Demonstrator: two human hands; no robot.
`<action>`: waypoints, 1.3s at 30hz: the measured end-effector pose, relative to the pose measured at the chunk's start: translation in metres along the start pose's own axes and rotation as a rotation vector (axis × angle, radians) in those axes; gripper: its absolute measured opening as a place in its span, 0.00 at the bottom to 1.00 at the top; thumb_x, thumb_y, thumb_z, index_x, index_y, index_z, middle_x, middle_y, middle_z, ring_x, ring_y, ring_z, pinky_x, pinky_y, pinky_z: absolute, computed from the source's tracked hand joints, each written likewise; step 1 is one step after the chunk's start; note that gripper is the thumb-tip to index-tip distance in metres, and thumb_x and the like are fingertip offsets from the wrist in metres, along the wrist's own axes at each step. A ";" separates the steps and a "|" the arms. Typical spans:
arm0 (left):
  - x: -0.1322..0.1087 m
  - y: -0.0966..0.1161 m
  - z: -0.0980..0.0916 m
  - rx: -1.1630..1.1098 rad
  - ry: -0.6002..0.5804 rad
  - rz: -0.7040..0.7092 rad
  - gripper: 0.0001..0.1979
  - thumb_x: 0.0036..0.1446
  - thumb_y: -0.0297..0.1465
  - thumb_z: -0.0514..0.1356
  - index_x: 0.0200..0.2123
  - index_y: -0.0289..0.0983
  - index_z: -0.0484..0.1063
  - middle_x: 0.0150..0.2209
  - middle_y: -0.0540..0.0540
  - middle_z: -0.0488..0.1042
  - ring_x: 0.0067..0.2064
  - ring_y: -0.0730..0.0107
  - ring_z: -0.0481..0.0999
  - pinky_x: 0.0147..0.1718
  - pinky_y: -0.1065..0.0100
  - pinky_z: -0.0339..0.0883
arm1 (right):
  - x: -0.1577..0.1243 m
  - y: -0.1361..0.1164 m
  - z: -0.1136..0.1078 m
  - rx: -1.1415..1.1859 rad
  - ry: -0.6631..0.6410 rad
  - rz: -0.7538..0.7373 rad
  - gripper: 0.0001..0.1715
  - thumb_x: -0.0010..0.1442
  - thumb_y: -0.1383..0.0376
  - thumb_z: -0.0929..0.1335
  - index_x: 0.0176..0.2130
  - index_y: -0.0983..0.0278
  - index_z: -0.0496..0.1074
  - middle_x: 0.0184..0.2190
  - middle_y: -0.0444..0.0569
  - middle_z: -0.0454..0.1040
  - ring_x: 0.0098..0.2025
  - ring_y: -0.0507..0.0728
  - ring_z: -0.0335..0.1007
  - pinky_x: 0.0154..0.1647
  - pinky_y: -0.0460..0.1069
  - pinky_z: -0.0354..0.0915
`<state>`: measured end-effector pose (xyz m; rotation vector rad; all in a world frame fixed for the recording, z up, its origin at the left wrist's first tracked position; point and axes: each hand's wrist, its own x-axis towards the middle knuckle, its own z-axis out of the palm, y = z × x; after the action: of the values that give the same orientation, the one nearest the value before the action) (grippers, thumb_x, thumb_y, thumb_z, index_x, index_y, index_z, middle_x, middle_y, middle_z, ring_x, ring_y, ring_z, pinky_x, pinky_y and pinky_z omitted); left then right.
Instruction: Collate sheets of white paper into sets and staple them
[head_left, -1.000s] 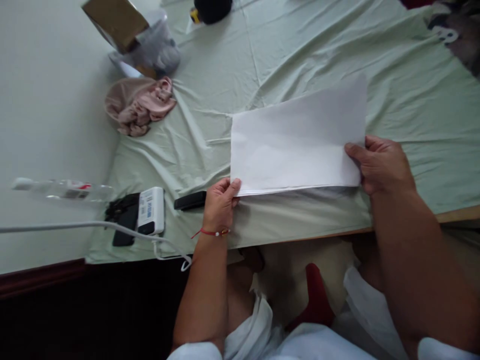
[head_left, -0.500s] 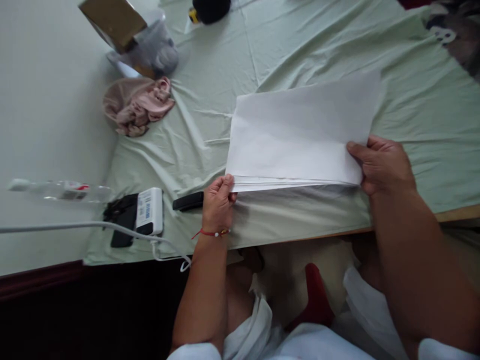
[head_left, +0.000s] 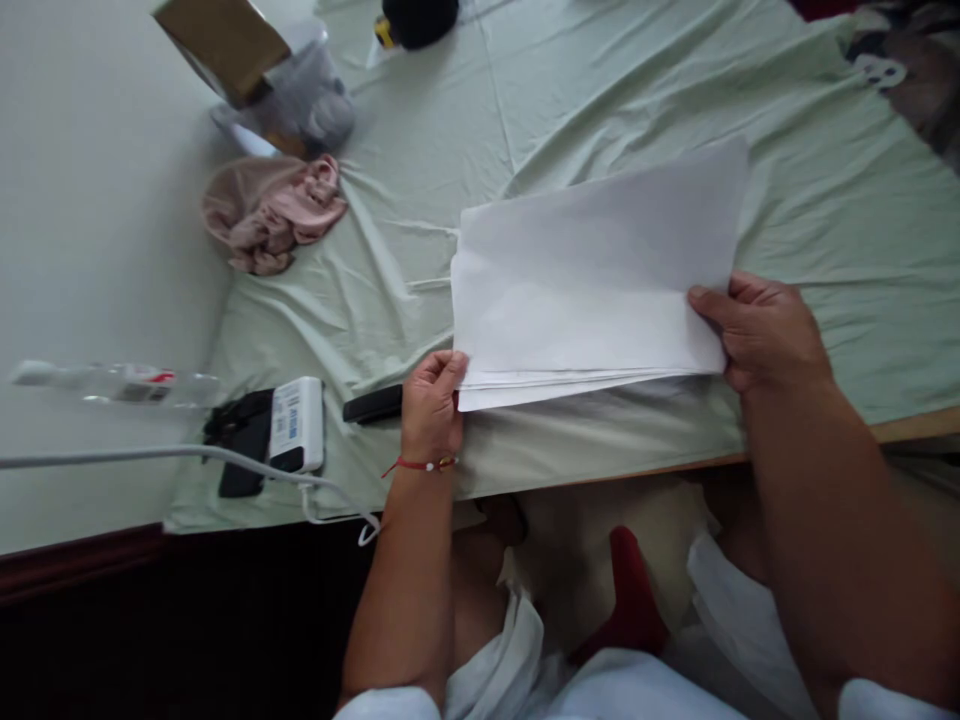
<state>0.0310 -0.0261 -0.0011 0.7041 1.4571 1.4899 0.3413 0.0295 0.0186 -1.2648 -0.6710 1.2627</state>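
Observation:
Several white sheets of paper (head_left: 592, 275) lie loosely stacked between my hands, over a pale green cloth. Their near edges are slightly fanned out, and the far right corner tilts upward. My left hand (head_left: 435, 405), with a red string bracelet at the wrist, pinches the stack's near left corner. On the right side, my right hand (head_left: 769, 330) grips the sheets with the thumb on top and the fingers hidden beneath. A black stapler-like object (head_left: 373, 404) lies just left of my left hand, partly covered by it.
The green cloth (head_left: 420, 130) covers a wrinkled surface. Left of me are a white power bank (head_left: 298, 425) with a cable, a black phone (head_left: 244, 470) and a clear bottle (head_left: 124, 382). Farther back sit pink cloth (head_left: 277, 215), a cardboard box (head_left: 225, 45) and a black round object (head_left: 424, 20).
The left end of the paper stack has dipped toward me, and its sheets have shifted out of line at the left edge. Both hands keep their grip.

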 end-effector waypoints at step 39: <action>-0.006 -0.002 0.006 -0.084 -0.109 -0.048 0.20 0.49 0.46 0.79 0.35 0.38 0.82 0.35 0.44 0.87 0.52 0.50 0.87 0.51 0.56 0.83 | 0.005 0.001 -0.007 0.047 0.020 -0.005 0.11 0.43 0.70 0.82 0.30 0.62 0.82 0.26 0.42 0.81 0.27 0.50 0.73 0.33 0.46 0.72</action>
<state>0.0389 -0.0287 -0.0008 0.6837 1.3129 1.4446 0.3491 0.0316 0.0144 -1.2348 -0.6262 1.2527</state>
